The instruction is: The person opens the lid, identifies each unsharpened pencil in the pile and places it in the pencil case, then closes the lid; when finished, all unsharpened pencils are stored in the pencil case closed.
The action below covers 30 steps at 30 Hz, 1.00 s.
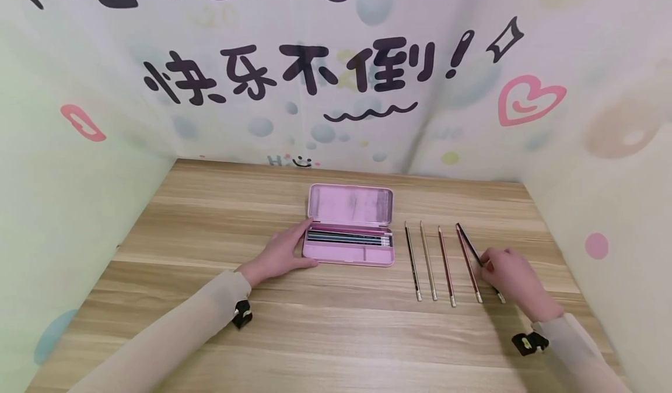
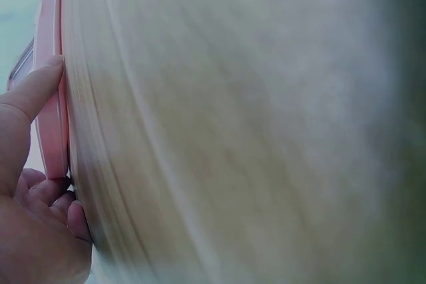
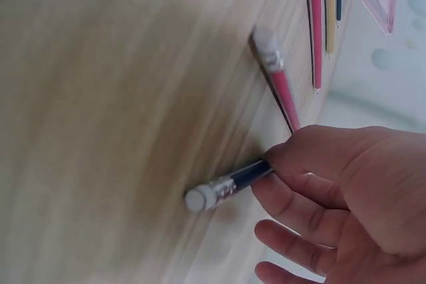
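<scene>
A pink pencil case (image 1: 328, 254) lies with its lid (image 1: 349, 203) folded back. Several dark pencils (image 1: 341, 238) fill its rear compartment. My left hand (image 1: 278, 252) grips the case's left end, thumb along the front side, other fingers around the end. To the right, my right hand (image 1: 514, 279) pinches a dark pencil (image 3: 243, 177) between thumb and index finger. That pencil slants, its white eraser end towards me and its far tip beside the nearest red pencil (image 1: 469, 267). In the right wrist view, the remaining fingers are loosely bent.
Left of that red pencil, another red pencil (image 1: 447, 267), a tan pencil (image 1: 428, 262) and a black pencil (image 1: 413, 263) lie spaced apart on the wood-grain table (image 1: 336, 334). Printed cloth walls (image 1: 252, 130) enclose the table's back and sides.
</scene>
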Tool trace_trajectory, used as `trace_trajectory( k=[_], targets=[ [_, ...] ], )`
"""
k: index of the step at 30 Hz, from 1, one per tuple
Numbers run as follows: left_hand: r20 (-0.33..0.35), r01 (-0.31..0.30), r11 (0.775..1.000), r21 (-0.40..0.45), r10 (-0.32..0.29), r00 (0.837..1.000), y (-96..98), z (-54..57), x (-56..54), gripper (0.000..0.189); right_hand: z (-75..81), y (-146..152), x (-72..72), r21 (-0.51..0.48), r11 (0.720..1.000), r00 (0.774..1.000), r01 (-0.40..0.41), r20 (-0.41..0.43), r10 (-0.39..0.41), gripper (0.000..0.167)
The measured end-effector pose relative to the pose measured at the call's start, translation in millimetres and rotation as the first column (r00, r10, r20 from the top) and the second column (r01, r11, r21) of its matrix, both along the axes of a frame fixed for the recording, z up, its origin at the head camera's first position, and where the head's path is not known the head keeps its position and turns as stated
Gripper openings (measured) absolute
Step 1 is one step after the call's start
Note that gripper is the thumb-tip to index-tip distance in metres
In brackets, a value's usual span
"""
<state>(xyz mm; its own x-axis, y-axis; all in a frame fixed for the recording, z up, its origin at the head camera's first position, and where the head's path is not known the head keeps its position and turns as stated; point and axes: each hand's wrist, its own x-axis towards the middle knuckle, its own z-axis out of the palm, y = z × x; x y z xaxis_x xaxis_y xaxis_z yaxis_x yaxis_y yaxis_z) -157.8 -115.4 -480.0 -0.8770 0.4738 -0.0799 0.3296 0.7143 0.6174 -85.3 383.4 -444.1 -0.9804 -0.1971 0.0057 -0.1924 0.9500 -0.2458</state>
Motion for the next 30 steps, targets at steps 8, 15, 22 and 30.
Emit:
trace_trajectory(
  k=[8, 15, 22, 30],
  targets=[
    [0.001, 0.002, 1.000, -0.009, -0.002, 1.000, 0.4, 2.6, 0.1, 0.104, 10.3, -8, -15.1, 0.025, 0.999, 0.999, -0.036, -0.034, 0.037, 0.013],
    [0.002, 0.003, 1.000, -0.013, -0.003, 1.000, 0.4, 1.7, -1.1, 0.104, 22.3, -27, -27.1, 0.054, 0.994, 0.992, -0.099, -0.076, 0.103, 0.014],
    [-0.004, 0.006, 1.000, -0.013, -0.006, 1.000, 0.3, 2.3, -0.3, 0.104, 33.4, -52, -34.9, 0.063, 0.984, 0.980, -0.166, -0.102, 0.172, 0.010],
    [-0.006, 0.006, 1.000, -0.016, -0.006, 1.000, -0.5, 0.7, -0.4, 0.103, 39.6, -79, -43.9, 0.069, 0.963, 0.959, -0.259, -0.104, 0.265, 0.009]
  ],
)
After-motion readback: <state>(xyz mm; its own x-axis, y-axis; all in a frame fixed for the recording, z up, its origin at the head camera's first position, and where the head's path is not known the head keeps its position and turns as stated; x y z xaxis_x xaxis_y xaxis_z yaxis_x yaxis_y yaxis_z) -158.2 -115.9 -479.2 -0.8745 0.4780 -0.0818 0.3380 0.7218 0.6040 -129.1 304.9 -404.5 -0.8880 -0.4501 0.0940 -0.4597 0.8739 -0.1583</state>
